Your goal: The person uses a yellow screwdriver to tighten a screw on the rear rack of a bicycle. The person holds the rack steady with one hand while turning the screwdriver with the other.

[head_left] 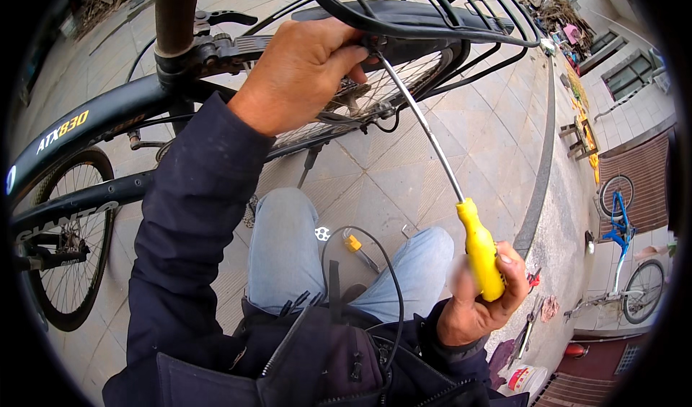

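My right hand (470, 316) is closed round the yellow handle of a long screwdriver (478, 252). Its steel shaft slants up and away to the left, and the tip meets a small fixing below the rear rack (425, 21) of a black bicycle (119, 115). Right at that tip, my left hand (306, 68) pinches with thumb and fingers beside the dark mudguard (461, 18). Whatever the left fingertips hold is too small and hidden to name. The rear wheel (425, 72) shows below the rack.
Between my knees on the paving lie a yellow-handled tool (353, 243) and a hex key (409, 229). A dark cable loops over my lap. To the right are a spanner (530, 328), a white bucket (528, 379), a wooden stool (579, 139) and a blue bicycle (618, 230).
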Tool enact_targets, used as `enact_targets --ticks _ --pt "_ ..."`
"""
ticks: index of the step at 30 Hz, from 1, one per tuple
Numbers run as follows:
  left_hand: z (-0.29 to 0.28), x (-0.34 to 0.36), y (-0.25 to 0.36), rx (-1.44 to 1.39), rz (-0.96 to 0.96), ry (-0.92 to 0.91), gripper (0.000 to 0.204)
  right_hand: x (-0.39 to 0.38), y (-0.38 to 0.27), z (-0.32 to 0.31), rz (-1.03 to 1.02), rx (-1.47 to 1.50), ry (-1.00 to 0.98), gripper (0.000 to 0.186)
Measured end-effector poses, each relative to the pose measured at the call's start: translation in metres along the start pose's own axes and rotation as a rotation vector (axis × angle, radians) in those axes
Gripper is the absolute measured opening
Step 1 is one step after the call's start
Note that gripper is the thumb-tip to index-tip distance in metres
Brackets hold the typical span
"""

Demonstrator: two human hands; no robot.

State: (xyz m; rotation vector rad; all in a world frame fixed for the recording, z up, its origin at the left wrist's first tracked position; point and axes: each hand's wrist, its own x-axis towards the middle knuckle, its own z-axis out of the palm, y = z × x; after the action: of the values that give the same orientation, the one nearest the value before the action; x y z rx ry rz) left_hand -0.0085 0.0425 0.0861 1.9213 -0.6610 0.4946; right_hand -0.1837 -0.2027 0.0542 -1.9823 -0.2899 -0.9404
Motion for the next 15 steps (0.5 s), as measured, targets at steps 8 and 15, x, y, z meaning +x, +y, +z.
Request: enact_targets --ticks 8,15 --pt "0.000 0.001 0.000 -0.002 -0.019 -0.013 0.022 -0.002 -0.004 0.004 -0.004 -0.020 0.004 0.046" --pt "0.002 0.002 -0.001 0.000 0.020 -0.003 0.022 0.000 -0.010 -0.005 0.813 0.457 -0.102 0.036"
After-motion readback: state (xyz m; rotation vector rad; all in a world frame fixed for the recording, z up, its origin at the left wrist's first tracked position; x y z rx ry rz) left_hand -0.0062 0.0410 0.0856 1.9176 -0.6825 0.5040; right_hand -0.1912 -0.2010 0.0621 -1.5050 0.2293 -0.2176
